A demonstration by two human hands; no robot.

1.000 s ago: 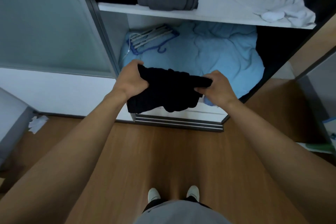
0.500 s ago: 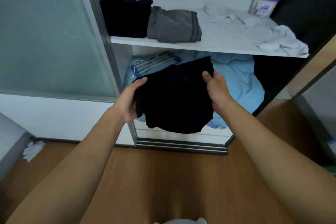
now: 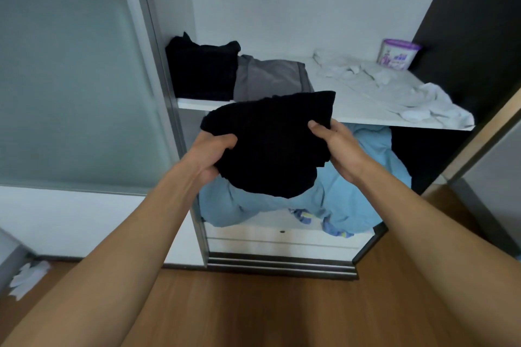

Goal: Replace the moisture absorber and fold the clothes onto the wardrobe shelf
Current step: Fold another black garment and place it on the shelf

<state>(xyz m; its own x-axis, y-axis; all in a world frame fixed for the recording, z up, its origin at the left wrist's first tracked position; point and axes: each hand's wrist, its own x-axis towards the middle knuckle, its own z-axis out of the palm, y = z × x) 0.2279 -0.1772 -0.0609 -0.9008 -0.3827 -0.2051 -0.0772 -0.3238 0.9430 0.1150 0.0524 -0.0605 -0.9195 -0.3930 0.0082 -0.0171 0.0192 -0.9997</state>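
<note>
A folded black garment (image 3: 270, 144) is held up in front of the white wardrobe shelf (image 3: 363, 113), its top edge level with the shelf's front lip. My left hand (image 3: 211, 152) grips its left side and my right hand (image 3: 335, 144) grips its right side. On the shelf's left end lie a folded black piece (image 3: 203, 70) and a folded grey piece (image 3: 267, 79) side by side. Loose white clothes (image 3: 394, 87) sprawl over the shelf's right half. A purple-lidded moisture absorber tub (image 3: 397, 53) stands at the shelf's back right.
A crumpled light blue blanket (image 3: 349, 194) fills the compartment below the shelf. A frosted sliding door (image 3: 73, 79) covers the wardrobe's left side, and a dark panel (image 3: 473, 36) bounds the right. White crumpled paper (image 3: 28, 279) lies on the wooden floor at the left.
Both hands have lifted the black garment from waist height up to the shelf's front edge, now folded into a smaller bundle. My view has tilted upward, showing the whole shelf.
</note>
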